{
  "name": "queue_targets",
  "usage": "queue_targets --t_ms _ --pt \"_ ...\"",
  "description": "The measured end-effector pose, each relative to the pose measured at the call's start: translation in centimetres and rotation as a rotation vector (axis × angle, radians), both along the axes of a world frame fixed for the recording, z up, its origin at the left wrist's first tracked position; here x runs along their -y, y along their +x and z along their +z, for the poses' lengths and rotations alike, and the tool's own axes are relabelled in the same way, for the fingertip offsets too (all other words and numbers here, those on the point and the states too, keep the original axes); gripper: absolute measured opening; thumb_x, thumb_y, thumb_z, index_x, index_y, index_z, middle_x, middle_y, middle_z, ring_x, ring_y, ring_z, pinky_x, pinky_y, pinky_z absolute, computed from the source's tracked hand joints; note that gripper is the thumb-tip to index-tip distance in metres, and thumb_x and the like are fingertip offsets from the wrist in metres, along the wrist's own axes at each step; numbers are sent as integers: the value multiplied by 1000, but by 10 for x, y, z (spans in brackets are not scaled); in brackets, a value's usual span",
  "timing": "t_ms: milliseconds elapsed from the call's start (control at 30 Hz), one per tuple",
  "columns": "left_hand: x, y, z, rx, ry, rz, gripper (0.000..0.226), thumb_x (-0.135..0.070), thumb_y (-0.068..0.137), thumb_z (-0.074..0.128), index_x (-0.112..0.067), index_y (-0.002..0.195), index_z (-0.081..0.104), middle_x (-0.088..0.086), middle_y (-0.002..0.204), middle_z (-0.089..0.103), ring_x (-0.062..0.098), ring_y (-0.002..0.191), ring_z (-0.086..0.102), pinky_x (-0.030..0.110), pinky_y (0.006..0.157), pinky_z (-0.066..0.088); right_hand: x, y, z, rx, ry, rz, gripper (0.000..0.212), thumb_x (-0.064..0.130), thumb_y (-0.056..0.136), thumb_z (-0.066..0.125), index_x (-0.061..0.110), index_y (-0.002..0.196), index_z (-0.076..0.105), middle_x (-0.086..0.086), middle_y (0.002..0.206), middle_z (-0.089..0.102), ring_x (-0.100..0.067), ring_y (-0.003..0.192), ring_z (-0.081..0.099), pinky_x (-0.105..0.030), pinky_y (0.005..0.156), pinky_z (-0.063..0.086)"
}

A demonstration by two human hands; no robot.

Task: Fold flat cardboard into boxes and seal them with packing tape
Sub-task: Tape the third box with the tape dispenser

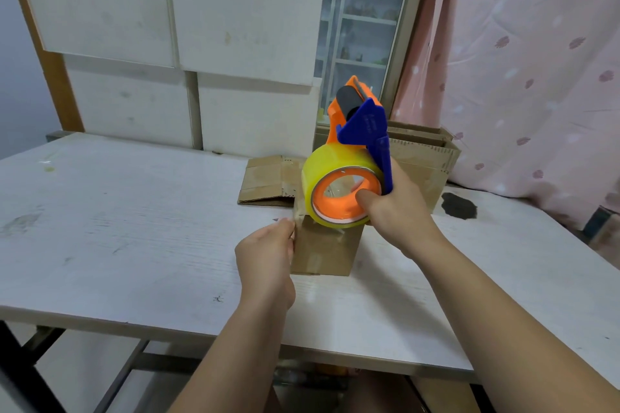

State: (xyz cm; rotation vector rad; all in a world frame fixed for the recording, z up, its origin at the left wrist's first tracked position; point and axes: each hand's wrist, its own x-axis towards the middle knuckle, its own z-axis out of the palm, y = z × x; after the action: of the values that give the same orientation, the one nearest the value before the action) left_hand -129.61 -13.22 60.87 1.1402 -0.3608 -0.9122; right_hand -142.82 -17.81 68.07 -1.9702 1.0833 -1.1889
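Matt brown cardboard forms the box point(327, 251). The tape dispenser point(364, 124) is smooth plastic, its tape roll point(322, 184) glossy. The counter point(134, 228) looks matt, scuffed white wood.

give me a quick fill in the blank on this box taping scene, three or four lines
1. The right hand grips the tape dispenser, whose handle is ____.
2. The left hand pinches the tape end at the small box, which is made of ____.
3. The roll of tape sits on a hub coloured ____.
4. The curtain beside the table is ____.
Missing words: blue, cardboard, orange, pink.
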Motion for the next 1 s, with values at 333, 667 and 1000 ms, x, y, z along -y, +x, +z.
queue_targets --t_ms 333,667,1000 --pt "-18 -14 -5 277 -157 167 22 -23 99 44 -26 117 56 -22 107 57 0 105 57 15 86 48 -2 -1 -3 6 -6 10 48 5 89 55 49 90 36 27 89 47 -3 79 51 -16 64 45" --pt "-13 -14 -15 835 -195 137 46 -17 88 65 -20 132 54 -19 118 55 1 113 55 1 87 38 0 -2 -3 -29 -1 -21 45 5 87 56 47 88 39 23 86 51 -7 78 53 -30 73 50" --pt "-13 -4 -21 1187 -155 196 44 -13 86 68 -7 128 58 4 108 70 14 95 67 3 84 37 2 -2 -6 -18 -3 -20 41 8 89 57 43 98 38 24 89 48 -4 80 51 -19 65 46"
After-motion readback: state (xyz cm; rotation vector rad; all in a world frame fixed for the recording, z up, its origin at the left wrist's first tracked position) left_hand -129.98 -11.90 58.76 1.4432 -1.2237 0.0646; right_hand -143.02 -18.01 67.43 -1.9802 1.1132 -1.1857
